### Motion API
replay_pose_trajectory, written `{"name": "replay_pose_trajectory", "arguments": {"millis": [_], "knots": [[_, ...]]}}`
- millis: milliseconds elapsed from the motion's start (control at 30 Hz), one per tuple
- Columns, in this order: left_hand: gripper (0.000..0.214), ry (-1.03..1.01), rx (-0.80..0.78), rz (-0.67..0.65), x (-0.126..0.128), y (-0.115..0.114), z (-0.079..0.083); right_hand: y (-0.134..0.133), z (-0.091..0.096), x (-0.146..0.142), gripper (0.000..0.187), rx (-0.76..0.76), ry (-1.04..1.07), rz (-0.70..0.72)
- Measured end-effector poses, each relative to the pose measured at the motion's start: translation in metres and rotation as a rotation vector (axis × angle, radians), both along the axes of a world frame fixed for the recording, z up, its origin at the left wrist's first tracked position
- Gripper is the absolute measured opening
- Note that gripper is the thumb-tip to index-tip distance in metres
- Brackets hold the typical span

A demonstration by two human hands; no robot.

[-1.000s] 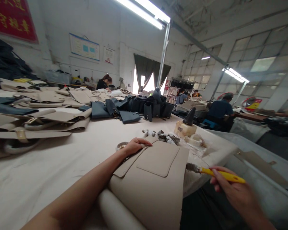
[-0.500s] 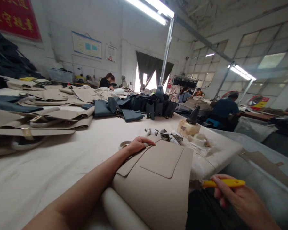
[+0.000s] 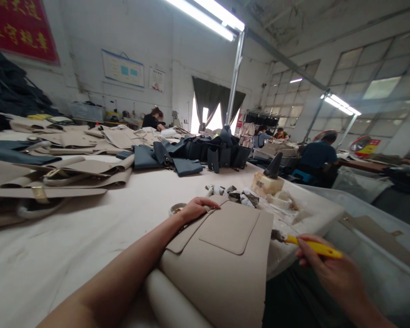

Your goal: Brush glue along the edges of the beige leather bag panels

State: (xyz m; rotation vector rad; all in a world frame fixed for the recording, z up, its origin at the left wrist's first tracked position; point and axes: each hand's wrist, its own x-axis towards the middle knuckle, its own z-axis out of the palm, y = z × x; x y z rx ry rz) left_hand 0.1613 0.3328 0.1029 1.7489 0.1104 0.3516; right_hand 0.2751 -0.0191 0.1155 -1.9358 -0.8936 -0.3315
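Note:
A beige leather bag panel (image 3: 235, 269) with a stitched pocket lies before me, its near part curving over a pale roll (image 3: 172, 296). My left hand (image 3: 200, 208) grips the panel's far left edge, fingers bent over it; the thumb is hidden. In my right hand (image 3: 323, 257) is a yellow-handled brush (image 3: 314, 246), pinched between thumb and fingers. Its dark, worn bristle end points left and sits right beside the panel's right edge; I cannot tell whether it touches.
Beyond the panel are crumpled scraps (image 3: 234, 195) and a stained block (image 3: 267, 183) with a dark cone. Beige pieces (image 3: 71, 177) are piled left, dark blue bags (image 3: 191, 157) behind. A plastic bin (image 3: 379, 246) stands right. Co-workers (image 3: 316, 157) sit farther back.
My right hand has moved the brush up and slightly left along the panel's right edge. My left hand stays on the panel. The view has tilted slightly.

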Motion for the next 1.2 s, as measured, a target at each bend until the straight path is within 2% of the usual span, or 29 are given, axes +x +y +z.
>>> {"name": "replay_pose_trajectory", "arguments": {"millis": [167, 267, 367, 500, 633, 833, 1067, 1200], "knots": [[0.053, 0.023, 0.004, -0.015, 0.0, 0.0, 0.001, -0.008, -0.015, -0.012, 0.023, -0.065, -0.612, 0.254], [0.053, 0.034, 0.01, -0.003, -0.001, 0.0, 0.001, -0.013, -0.017, -0.019, 0.03, -0.143, -0.776, 0.412], [0.054, 0.041, 0.031, 0.01, -0.002, 0.0, 0.003, -0.012, -0.014, -0.024, 0.042, -0.218, -0.831, 0.434], [0.052, 0.027, 0.04, 0.006, -0.003, 0.0, 0.004, -0.006, -0.008, -0.026, 0.034, -0.219, -0.931, 0.351], [0.051, 0.034, 0.003, 0.001, -0.002, 0.0, 0.003, -0.01, -0.01, -0.025, 0.025, -0.147, -0.921, 0.267], [0.054, 0.038, 0.009, 0.003, -0.001, 0.0, 0.002, -0.025, -0.021, -0.031, 0.022, -0.108, -0.717, 0.065], [0.056, 0.029, 0.005, 0.011, -0.002, -0.003, 0.002, -0.005, -0.023, -0.023, 0.024, -0.051, -0.624, 0.088], [0.056, 0.035, 0.012, 0.006, 0.0, -0.001, -0.001, -0.01, -0.027, -0.022, 0.033, -0.013, -0.446, 0.024]]}}
